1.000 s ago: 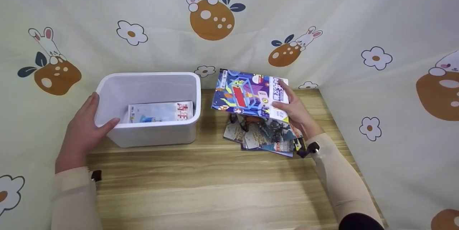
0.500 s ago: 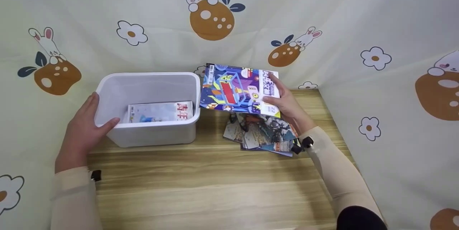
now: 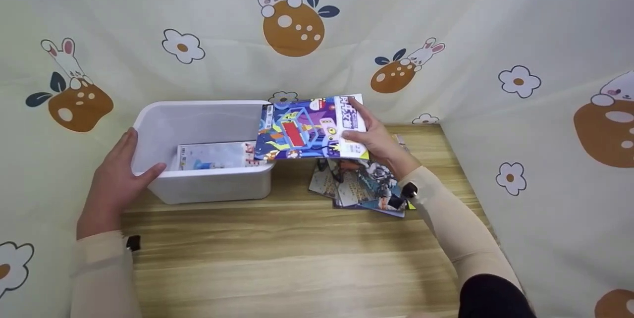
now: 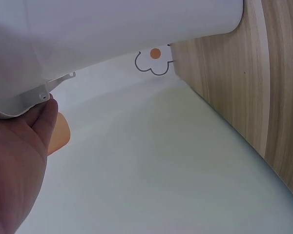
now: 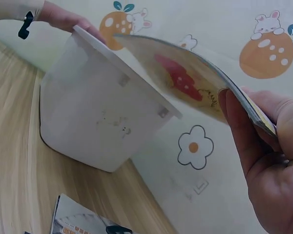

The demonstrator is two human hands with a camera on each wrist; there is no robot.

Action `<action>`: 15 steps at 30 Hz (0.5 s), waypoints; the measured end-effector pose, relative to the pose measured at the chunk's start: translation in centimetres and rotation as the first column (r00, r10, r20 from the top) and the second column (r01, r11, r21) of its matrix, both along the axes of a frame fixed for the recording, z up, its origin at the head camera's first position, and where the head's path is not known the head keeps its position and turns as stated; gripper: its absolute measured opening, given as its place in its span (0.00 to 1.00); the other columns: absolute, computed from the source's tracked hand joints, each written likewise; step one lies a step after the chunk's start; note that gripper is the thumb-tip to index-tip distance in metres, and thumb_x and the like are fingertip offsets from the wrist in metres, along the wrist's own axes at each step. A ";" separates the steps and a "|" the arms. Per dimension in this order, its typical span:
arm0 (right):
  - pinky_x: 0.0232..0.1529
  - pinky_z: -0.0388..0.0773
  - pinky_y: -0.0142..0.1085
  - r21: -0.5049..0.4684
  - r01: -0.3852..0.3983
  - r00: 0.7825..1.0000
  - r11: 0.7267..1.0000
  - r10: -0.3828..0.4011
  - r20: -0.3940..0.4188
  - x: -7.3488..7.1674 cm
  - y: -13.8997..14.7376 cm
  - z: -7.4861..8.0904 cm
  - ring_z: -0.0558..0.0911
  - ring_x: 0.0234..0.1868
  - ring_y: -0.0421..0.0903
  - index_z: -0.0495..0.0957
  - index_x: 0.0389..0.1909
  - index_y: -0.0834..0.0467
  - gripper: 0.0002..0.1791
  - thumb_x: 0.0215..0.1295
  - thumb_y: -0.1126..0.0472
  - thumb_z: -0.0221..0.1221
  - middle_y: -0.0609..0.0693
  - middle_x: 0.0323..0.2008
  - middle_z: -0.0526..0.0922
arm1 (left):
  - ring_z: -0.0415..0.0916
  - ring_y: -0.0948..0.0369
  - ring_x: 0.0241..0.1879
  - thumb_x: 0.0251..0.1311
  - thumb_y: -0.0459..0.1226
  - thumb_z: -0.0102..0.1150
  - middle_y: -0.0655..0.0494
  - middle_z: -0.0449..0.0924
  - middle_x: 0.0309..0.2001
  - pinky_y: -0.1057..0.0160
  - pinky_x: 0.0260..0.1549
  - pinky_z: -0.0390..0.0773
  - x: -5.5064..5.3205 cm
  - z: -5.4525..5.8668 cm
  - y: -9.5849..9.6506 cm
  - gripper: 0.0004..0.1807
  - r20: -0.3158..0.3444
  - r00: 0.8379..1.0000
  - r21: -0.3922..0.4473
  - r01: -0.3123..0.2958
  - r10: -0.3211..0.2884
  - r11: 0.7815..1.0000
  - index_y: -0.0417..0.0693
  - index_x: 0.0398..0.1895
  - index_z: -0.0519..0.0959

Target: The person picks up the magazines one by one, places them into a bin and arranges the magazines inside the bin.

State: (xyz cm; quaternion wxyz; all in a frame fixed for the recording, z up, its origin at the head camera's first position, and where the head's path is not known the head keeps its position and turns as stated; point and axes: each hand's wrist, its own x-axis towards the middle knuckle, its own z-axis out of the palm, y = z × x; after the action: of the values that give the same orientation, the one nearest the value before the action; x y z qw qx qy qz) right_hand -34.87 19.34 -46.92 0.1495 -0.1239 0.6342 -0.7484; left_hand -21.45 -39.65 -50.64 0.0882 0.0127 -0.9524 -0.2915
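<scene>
In the head view my right hand (image 3: 380, 145) pinches a colourful magazine (image 3: 307, 132) by its right edge, thumb on the cover and fingers beneath. The magazine's left end overlaps the right rim of a white plastic bin (image 3: 218, 186). From the right wrist view the magazine (image 5: 180, 78) is slightly bowed above the bin (image 5: 88, 107). My left hand (image 3: 111, 184) grips the bin's left side, with its thumb over the front rim. Fingers (image 4: 46, 122) lie under the rim's outer edge in the left wrist view. Another magazine (image 3: 213, 154) lies inside the bin, partly covered at its right end.
Several overlapping magazines (image 3: 354, 186) lie in a loose pile on the wooden table (image 3: 287, 258), below my right forearm. Patterned cloth (image 3: 346, 26) with rabbits and flowers stands behind the table and along both sides.
My right hand has carried the colourful magazine leftward from above the pile until its end overlaps the bin's rim. The left hand and the bin have stayed in place.
</scene>
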 end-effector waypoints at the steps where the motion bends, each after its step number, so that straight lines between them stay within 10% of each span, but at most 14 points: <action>1: 0.45 0.93 0.42 -0.010 -0.005 1.000 1.000 0.005 0.001 -0.1 -0.3 0.0 0.91 0.46 0.55 0.57 0.90 0.38 0.57 0.68 0.77 0.70 0.66 0.67 0.76 | 0.38 0.34 0.88 0.69 0.69 0.64 0.43 0.37 0.91 0.18 0.74 0.48 0.0 0.0 0.0 0.65 0.001 1.000 0.001 -0.001 0.001 1.000 0.53 0.93 0.37; 15: 0.47 0.93 0.45 -0.105 -0.058 0.998 0.993 0.055 -0.028 -0.4 -4.5 0.2 0.91 0.47 0.56 0.56 0.91 0.38 0.59 0.67 0.80 0.68 0.66 0.67 0.78 | 0.39 0.34 0.88 0.71 0.67 0.64 0.43 0.37 0.91 0.18 0.74 0.48 0.0 -0.1 -0.1 0.63 -0.014 1.000 0.020 0.009 -0.008 1.000 0.52 0.93 0.38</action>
State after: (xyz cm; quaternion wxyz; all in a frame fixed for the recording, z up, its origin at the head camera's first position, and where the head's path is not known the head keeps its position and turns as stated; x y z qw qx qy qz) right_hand -35.26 14.87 -46.72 0.1558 -0.1590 0.5916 -0.7749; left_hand -21.48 -39.71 -50.70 0.0933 0.0076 -0.9488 -0.3016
